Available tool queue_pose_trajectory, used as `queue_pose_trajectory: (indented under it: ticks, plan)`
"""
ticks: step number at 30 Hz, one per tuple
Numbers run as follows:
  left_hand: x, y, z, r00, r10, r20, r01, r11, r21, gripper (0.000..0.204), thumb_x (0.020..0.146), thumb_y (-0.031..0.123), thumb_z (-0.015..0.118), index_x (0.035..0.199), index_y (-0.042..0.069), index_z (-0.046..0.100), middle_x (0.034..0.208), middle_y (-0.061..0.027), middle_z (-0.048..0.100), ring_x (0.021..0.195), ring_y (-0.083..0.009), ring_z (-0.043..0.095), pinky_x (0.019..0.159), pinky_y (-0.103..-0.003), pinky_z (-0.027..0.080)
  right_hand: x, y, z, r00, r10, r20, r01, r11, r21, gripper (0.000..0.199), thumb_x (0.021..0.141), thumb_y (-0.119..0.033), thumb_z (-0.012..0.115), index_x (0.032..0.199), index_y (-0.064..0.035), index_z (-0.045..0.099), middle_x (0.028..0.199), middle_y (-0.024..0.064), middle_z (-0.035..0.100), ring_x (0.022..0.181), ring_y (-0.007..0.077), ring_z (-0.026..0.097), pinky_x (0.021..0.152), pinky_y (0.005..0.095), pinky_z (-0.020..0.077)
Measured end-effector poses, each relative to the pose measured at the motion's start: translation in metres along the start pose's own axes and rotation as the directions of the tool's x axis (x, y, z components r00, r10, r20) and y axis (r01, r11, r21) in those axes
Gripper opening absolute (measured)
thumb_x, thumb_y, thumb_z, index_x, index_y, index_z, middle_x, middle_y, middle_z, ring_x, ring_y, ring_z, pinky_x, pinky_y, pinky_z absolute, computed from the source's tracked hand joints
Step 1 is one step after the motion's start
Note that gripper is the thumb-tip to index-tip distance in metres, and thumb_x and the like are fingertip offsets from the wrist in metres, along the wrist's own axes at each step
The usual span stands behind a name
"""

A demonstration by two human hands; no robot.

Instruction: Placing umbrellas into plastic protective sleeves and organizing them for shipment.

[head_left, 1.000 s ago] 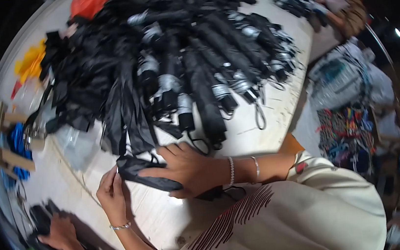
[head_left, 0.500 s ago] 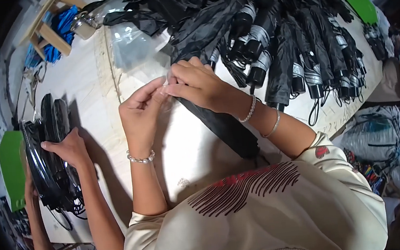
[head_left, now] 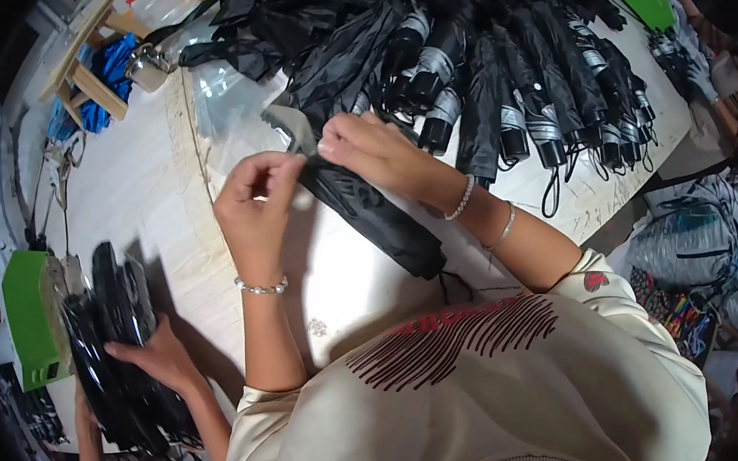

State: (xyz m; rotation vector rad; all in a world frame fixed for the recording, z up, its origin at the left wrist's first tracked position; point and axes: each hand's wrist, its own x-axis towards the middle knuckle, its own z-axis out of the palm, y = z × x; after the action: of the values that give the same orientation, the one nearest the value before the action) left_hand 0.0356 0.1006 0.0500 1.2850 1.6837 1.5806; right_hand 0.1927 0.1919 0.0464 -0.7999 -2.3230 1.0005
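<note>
Black umbrella [head_left: 375,221] beneath curled right hand [head_left: 379,158], hold unclear, left hand [head_left: 257,205] pinching clear plastic [head_left: 291,123]

The right hand [head_left: 371,153] partly obscures the folded black umbrella [head_left: 377,225]; what the fingers [head_left: 336,132] grip cannot be determined. A co-worker's leftmost forearm [head_left: 94,457] ends behind wrapped umbrellas [head_left: 103,375], its hand concealed. The upper edge crops the umbrella pile [head_left: 330,44]. Multicoloured items [head_left: 690,314] are too small to identify.
</note>
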Motion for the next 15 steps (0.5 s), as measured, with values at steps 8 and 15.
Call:
queue_pose_trajectory:
  ticks: [8,15]
  plan:
    - [-0.002,-0.003,-0.015,0.978,-0.187,0.094,0.206,0.944,-0.257,0.007,0.082,0.001,0.070,0.088,-0.002,0.070,0.077,-0.0032,0.067,0.065,-0.0077,0.055,0.062,-0.018,0.044,0.002,0.003,0.012,0.986,-0.164,-0.011,0.164,0.969,0.183,0.022,0.097,-0.025,0.046,0.097,-0.0058,0.056,0.083,0.0057,0.054,0.086,0.0213,0.045,0.079,0.0308,0.0342]
    - [-0.012,-0.013,-0.023,0.973,0.002,-0.230,-0.015,0.999,-0.052,0.009,0.084,0.005,0.067,0.092,0.000,0.068,0.079,-0.0051,0.068,0.066,-0.0127,0.058,0.065,-0.023,0.047,-0.014,-0.004,0.023,0.971,-0.237,-0.017,0.226,0.944,-0.242,0.036,0.093,-0.034,0.053,0.120,-0.0105,0.052,0.095,0.0106,0.051,0.085,0.0239,0.045,0.076,0.0303,0.0347]
